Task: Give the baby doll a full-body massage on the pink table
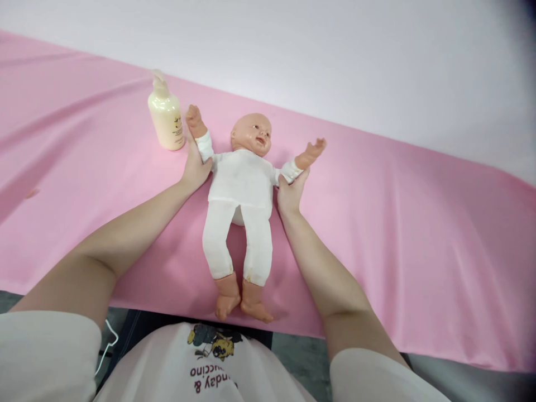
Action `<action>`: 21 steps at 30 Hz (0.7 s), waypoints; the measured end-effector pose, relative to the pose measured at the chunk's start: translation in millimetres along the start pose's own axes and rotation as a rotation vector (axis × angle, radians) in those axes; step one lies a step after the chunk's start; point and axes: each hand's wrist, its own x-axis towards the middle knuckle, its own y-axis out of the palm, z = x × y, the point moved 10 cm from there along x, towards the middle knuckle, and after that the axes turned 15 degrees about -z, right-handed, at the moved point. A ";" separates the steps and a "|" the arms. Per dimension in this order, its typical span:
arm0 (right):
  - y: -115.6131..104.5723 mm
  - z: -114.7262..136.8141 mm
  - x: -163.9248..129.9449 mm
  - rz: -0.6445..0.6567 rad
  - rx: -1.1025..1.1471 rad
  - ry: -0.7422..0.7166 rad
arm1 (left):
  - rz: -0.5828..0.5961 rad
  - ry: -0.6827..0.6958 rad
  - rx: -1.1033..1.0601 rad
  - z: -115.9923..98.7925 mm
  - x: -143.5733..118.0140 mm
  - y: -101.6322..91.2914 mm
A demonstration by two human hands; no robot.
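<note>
Left hand (197, 168) and right hand (290, 194) each clamped on an arm of baby doll (242, 178)

Left hand: closed on the doll's arm on the person's left, thumb pressed on the white sleeve near the shoulder, fingers wrapped behind, mostly hidden

Right hand: same kind of hold on the other arm, thumb at the inner side of the sleeve, fingertips showing past the far side of the forearm

Doll: on its back, face up, in the middle of the pink cloth (347, 234), between the person's two forearms; head away from the person and turned to the person's right, both arms spread out and angled up past the hands; white long-sleeved top and white trousers, legs slightly apart, bare feet pointing at the person near the front edge of the cloth

Pump bottle (165, 120): pale cream, small print and a picture on its side, upright on the cloth to the person's left, just beside the doll's raised hand

Farther out: cloth wrinkled at left and right, small brownish mark (32, 193) at far left; plain white backdrop (335, 61) behind; white T-shirt (163, 371) with a cartoon print at the bottom, thin white cable (112, 335) beside it, grey floor (304, 357) below the cloth's edge
</note>
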 end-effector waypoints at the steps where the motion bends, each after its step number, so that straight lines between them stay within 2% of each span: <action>1: 0.7 4.4 -0.5 0.004 -0.001 -0.006 | 0.028 0.046 0.007 -8.2 -1.7 2.7; 4: 1.8 15.9 -2.6 0.021 -0.018 -0.005 | 0.107 0.163 0.054 -26.7 -7.6 10.5; 9: 5.9 23.7 -7.2 0.078 -0.036 0.028 | 0.189 0.262 0.187 -31.9 -16.7 20.0; 17: 10.0 28.8 -6.5 0.111 -0.014 0.021 | 0.208 0.304 0.236 -38.9 -19.9 24.1; 21: 3.7 17.5 -6.1 0.024 0.087 0.156 | 0.135 0.263 0.157 -36.5 -15.2 15.2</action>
